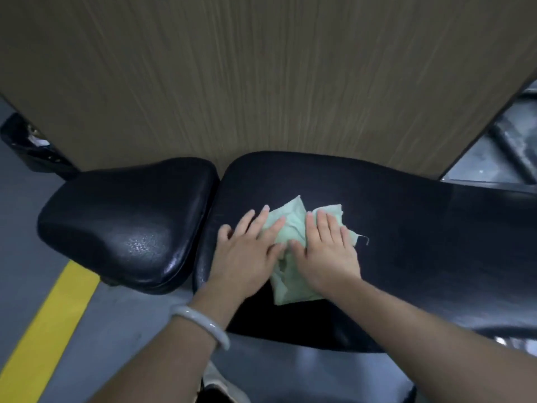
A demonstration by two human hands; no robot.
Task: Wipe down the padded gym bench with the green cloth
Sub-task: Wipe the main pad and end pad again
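Note:
A black padded gym bench lies across the view in two parts: a small seat pad (125, 222) on the left and a long back pad (421, 242) on the right. A crumpled pale green cloth (290, 225) lies on the long pad near the gap between them. My left hand (247, 251) presses flat, fingers spread, on the cloth's left edge and the pad. My right hand (328, 248) lies flat on the cloth's right side, covering its middle. Both palms face down with straight fingers.
A wood-grain panel (261, 77) stands right behind the bench. Grey floor with a yellow stripe (46, 324) runs at the lower left. Dark metal frame bars (511, 146) show at the far right. A pale bangle (200, 324) is on my left wrist.

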